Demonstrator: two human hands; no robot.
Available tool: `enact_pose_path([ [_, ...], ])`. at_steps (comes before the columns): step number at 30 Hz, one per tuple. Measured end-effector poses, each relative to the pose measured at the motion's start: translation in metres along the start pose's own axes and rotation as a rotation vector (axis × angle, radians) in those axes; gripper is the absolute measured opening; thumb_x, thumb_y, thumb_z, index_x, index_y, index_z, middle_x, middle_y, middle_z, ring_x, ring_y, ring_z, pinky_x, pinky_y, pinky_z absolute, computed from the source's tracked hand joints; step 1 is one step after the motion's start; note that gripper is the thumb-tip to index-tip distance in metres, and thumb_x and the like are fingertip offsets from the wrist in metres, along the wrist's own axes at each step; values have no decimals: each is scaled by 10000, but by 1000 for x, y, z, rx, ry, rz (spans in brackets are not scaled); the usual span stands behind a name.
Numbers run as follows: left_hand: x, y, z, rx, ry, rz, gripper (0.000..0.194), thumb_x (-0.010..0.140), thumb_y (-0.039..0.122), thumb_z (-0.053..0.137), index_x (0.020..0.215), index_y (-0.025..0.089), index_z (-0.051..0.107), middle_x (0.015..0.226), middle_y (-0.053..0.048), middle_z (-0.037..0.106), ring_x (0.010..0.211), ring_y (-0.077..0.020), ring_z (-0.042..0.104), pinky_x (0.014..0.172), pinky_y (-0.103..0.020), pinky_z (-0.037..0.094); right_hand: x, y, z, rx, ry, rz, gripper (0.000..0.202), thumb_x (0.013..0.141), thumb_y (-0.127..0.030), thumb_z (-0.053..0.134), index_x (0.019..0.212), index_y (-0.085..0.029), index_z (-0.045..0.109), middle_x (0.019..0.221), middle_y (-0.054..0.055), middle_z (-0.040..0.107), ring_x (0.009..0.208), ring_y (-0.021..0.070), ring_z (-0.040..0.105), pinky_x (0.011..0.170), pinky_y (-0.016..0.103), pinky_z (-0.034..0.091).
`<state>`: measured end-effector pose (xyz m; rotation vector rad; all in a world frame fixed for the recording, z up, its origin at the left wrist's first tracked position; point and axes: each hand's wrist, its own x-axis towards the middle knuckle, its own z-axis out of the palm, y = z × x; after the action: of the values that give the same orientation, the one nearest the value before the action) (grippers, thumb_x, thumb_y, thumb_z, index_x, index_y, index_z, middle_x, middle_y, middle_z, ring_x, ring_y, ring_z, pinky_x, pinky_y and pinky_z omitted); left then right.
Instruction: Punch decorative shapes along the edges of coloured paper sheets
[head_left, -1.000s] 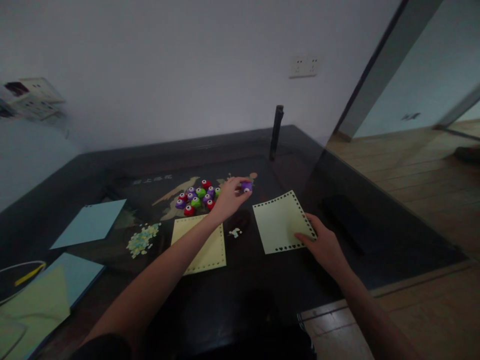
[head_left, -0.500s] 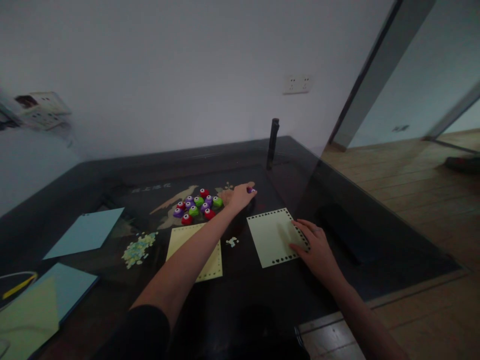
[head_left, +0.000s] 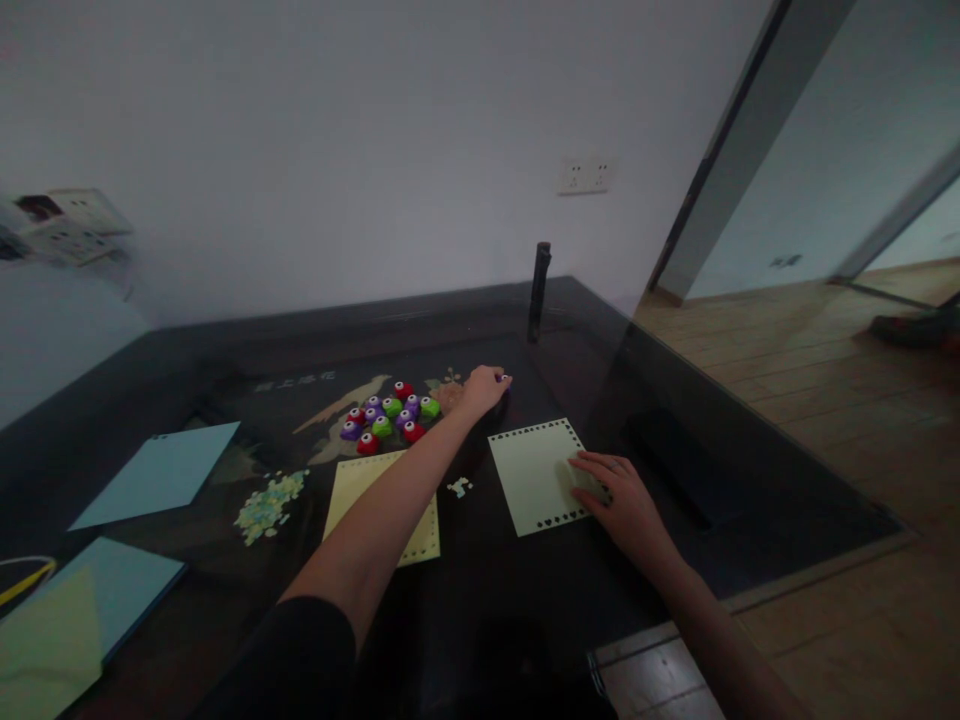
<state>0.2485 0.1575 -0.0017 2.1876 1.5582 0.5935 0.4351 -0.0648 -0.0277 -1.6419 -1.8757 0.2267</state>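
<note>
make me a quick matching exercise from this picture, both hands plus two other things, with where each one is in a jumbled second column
Column 1
1. left hand
2. right hand
3. larger pile of paper bits
4. black post

Column 2
A. on the pale green sheet
B. upright, towards the far edge of the table
C. fingers on a purple toy
D. left of the yellow sheet

Right pairs: 1-C, 2-A, 3-D, 4-B
</note>
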Motion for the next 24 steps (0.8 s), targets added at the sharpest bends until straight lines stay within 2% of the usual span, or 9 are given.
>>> enact_pose_path([
  [5,0,3,3,-61,12,55,259,835,274,572,1027,143,685,1054,-110,698,984,-194,636,887,-273,458,0,1,1,-4,-2,-6,302,781,-233,613,1075,-188,670,1138,90,653,1063,281,522,936,473,435],
  [12,-2,3,6,-134,39,112,285,813,195,591,1089,143,637,1033,-87,699,948,-174,644,883,-268,473,0,1,0,-16,0,-14,288,785,-228,611,1062,-187,676,1144,91,650,1065,279,515,934,468,439],
  [16,-13,3,0,-153,70,113,350,806,128,561,1155,113,578,1100,-111,662,994,-176,620,905,-285,465,0,0,-1,-34,-1,-27,276,788,-229,604,1051,-190,680,1145,93,651,1066,280,516,931,471,440],
  [19,-43,3,-12,-159,80,159,370,815,119,536,1184,138,549,1176,-96,614,985,-159,607,918,-289,458,-1,0,-2,-35,2,-40,269,795,-244,594,1048,-207,678,1141,89,651,1066,276,523,931,475,440],
  [20,-58,4,-17,-148,83,223,355,823,131,525,1176,147,551,1172,-90,610,993,-165,600,928,-307,453,-1,-1,-2,-35,2,-42,269,798,-249,592,1050,-210,677,1142,88,649,1067,275,524,932,476,440],
  [22,-94,7,-26,-128,21,355,290,844,150,496,1121,169,582,1148,-69,615,1026,-166,580,945,-312,441,-2,-1,-2,-36,0,-41,267,801,-260,588,1050,-219,676,1145,87,644,1072,277,525,927,481,440],
  [24,-132,11,-33,-63,-67,425,243,846,163,498,1060,192,609,1119,-50,624,1052,-178,563,951,-326,434,-2,0,-1,-36,0,-40,259,805,-272,582,1044,-236,676,1146,83,641,1073,281,528,917,488,442],
])
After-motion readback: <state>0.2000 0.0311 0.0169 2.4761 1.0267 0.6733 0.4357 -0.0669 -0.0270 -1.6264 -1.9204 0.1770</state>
